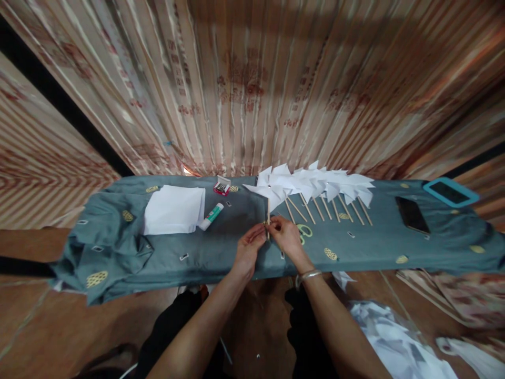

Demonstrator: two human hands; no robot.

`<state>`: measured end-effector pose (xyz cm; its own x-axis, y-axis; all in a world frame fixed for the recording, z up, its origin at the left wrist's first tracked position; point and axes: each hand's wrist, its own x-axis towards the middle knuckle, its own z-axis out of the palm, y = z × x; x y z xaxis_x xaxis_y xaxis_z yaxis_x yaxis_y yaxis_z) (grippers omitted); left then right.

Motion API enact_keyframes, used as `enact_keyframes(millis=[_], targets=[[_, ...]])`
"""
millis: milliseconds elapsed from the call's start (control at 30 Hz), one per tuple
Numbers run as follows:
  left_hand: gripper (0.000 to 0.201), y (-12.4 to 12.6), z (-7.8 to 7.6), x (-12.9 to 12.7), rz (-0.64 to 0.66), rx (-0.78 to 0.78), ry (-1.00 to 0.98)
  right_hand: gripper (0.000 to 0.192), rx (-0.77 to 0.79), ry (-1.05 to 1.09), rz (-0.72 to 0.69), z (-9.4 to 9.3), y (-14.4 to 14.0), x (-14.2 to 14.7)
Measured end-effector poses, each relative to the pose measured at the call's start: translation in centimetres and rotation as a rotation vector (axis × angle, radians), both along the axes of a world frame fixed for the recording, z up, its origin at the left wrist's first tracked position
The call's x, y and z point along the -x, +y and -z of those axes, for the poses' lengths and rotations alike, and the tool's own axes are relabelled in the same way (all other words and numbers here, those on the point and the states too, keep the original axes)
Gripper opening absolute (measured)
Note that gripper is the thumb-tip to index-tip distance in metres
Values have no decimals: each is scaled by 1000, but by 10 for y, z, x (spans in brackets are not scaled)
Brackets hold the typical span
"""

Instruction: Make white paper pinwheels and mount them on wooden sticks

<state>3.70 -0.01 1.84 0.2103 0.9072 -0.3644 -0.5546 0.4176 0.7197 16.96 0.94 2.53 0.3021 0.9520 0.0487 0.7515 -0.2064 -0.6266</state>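
Note:
A white paper pinwheel (275,193) lies at the near left end of a row, and a thin wooden stick (269,208) runs from it toward me. My left hand (249,246) is closed at the lower part of this stick, thumb and fingertips together. From the other side, my right hand (286,236) pinches the same stick, its fingertips almost meeting the left ones. Fingers hide part of the stick's lower end. Just right of my right hand are the yellow-green handles of scissors (304,231), partly covered by it.
Several finished pinwheels (339,185) overlap along the back. Left are a stack of white paper (175,209), a glue stick (213,215) and a small open box (222,186). A phone (412,214) and a blue-framed tablet (451,191) lie right. Paper scraps (394,337) fill a bag below.

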Motion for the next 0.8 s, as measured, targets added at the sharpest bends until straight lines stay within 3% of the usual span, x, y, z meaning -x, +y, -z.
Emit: enact_keyframes(millis=[400, 800], targets=[[43, -7, 5, -8, 22, 21, -51, 21, 26, -87, 23, 11, 12, 2], [41, -9, 11, -11, 41, 21, -37, 22, 59, -177, 18, 7, 9, 4]])
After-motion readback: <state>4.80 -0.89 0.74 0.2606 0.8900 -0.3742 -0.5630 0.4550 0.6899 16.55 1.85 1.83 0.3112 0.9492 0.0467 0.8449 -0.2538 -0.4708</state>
